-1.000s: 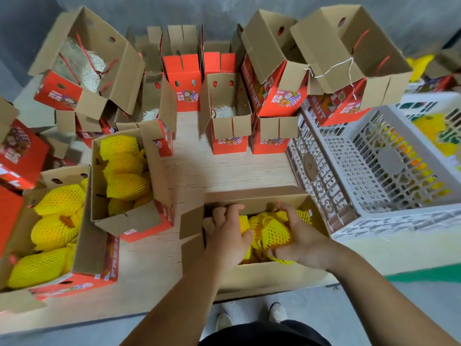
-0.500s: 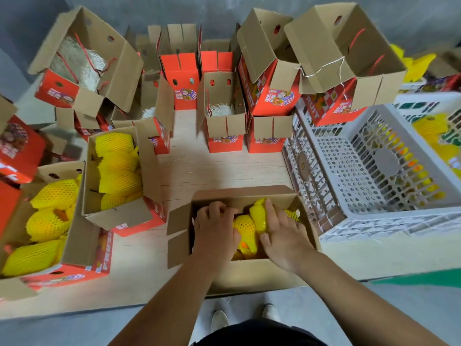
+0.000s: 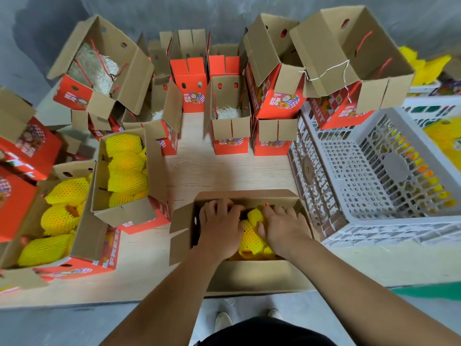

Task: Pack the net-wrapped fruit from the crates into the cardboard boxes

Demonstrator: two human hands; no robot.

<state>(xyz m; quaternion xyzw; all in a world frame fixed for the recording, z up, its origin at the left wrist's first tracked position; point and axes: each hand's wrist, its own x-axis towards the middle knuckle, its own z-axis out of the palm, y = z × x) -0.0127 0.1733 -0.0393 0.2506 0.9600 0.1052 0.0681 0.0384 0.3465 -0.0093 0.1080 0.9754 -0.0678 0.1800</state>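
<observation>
- white crate (image 3: 374,186) on the bench (image 3: 224,171) sits emptied; two boxes (image 3: 124,171) at left are filled.
- several red boxes (image 3: 229,121) behind await fruit.
- left hand (image 3: 219,226) and right hand (image 3: 282,228), fingers flat, press net-wrapped fruit (image 3: 249,236) into the near box (image 3: 249,275).

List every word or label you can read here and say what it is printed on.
"FRES", cut off by the flap: white letters on the red side of the filled box at near left.
"RUIT", start hidden: red box beside the white crate.
Round labels and small print on the other red boxes: too blurred to read.
</observation>
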